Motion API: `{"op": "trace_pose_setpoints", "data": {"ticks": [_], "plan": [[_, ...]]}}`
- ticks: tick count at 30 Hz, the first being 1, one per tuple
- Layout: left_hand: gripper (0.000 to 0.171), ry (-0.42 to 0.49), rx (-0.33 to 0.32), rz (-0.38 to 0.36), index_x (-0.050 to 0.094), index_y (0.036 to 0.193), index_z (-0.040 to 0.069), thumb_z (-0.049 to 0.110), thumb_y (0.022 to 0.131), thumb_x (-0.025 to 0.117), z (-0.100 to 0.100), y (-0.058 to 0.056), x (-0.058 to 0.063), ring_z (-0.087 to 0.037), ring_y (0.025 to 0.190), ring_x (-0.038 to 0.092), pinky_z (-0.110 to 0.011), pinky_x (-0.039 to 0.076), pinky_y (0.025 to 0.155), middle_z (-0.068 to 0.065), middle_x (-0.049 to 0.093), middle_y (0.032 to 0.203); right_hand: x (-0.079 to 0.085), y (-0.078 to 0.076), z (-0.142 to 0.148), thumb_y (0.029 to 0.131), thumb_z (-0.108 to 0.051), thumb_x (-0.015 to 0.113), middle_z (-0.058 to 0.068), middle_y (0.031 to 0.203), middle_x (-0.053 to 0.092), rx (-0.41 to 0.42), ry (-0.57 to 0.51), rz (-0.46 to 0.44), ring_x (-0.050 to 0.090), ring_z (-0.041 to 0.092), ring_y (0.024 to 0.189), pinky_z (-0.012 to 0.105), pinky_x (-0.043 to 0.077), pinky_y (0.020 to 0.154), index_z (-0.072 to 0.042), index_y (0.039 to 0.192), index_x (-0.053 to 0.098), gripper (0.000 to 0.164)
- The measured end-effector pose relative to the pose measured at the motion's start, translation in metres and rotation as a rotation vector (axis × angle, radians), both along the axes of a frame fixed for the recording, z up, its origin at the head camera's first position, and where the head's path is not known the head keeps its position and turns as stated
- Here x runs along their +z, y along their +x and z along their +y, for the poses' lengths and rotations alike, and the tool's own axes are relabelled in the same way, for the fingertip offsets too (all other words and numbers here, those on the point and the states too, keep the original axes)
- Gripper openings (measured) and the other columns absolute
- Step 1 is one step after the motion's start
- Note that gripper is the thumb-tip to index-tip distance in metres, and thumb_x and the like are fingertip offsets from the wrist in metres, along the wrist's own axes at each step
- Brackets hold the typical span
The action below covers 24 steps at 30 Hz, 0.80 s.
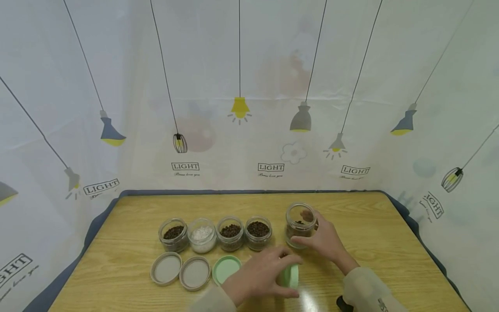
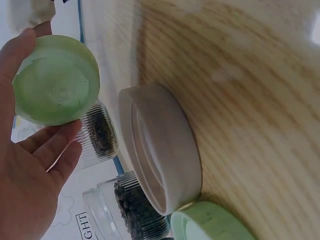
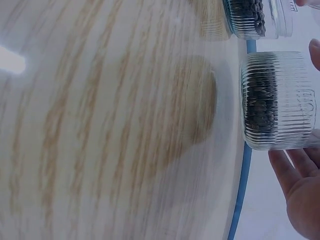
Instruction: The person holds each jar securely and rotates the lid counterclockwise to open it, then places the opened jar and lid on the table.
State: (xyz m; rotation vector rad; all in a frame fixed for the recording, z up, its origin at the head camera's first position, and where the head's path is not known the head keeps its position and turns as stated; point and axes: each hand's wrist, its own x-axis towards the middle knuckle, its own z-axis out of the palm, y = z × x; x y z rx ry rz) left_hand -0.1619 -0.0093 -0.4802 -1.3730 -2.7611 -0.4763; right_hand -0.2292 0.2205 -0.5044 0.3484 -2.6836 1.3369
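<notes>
My left hand point(image 1: 259, 274) grips a light green round lid point(image 1: 290, 276) by its rim, thumb and fingers on opposite sides. In the left wrist view the green lid point(image 2: 57, 82) tilts so that one round face shows. Farther right, my right hand point(image 1: 326, 240) holds a clear ribbed glass jar point(image 1: 295, 229) without a lid, fingers and thumb around its sides. Dark, bean-like pieces fill the jar's lower part, as the glass jar point(image 3: 295, 100) shows in the right wrist view.
Left of the held jar, several uncovered glass jars point(image 1: 230, 234) stand in a row, one with white grains point(image 1: 202, 234), others with dark pieces. Before them lie two pale lids point(image 1: 166, 268) and a green lid point(image 1: 227, 269). A beige lid point(image 2: 180, 150) lies beneath my left hand.
</notes>
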Motion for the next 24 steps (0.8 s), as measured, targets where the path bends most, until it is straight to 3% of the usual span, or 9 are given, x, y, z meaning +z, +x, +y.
{"op": "trace_pose_setpoints", "data": {"ticks": [8, 17, 24], "plan": [[0.065, -0.025, 0.059, 0.000, 0.047, 0.131, 0.032, 0.070, 0.081, 0.060, 0.003, 0.002, -0.009, -0.012, 0.123, 0.055, -0.041, 0.045, 0.107, 0.010, 0.055, 0.133, 0.001, -0.001, 0.003, 0.066, -0.045, 0.088, 0.012, 0.132, 0.061, -0.016, -0.001, -0.004, 0.057, 0.029, 0.124, 0.050, 0.047, 0.103, -0.007, 0.139, 0.047, 0.092], [0.073, -0.020, 0.170, -0.122, 0.042, 0.141, 0.030, 0.069, 0.082, 0.059, 0.006, 0.005, -0.016, -0.016, 0.130, 0.051, -0.043, 0.044, 0.108, 0.009, 0.052, 0.142, 0.000, 0.001, 0.003, 0.067, -0.045, 0.087, 0.013, 0.132, 0.061, -0.019, 0.006, -0.020, 0.057, 0.031, 0.124, 0.052, 0.047, 0.103, -0.007, 0.138, 0.047, 0.090], [0.089, -0.042, 0.203, -0.162, 0.034, 0.150, 0.023, 0.069, 0.080, 0.062, 0.002, 0.009, -0.015, -0.021, 0.138, 0.044, -0.044, 0.037, 0.114, 0.004, 0.046, 0.149, 0.000, 0.003, 0.004, 0.066, -0.046, 0.087, 0.013, 0.132, 0.061, -0.021, 0.001, -0.037, 0.057, 0.031, 0.125, 0.053, 0.046, 0.103, -0.006, 0.140, 0.046, 0.093]]}}
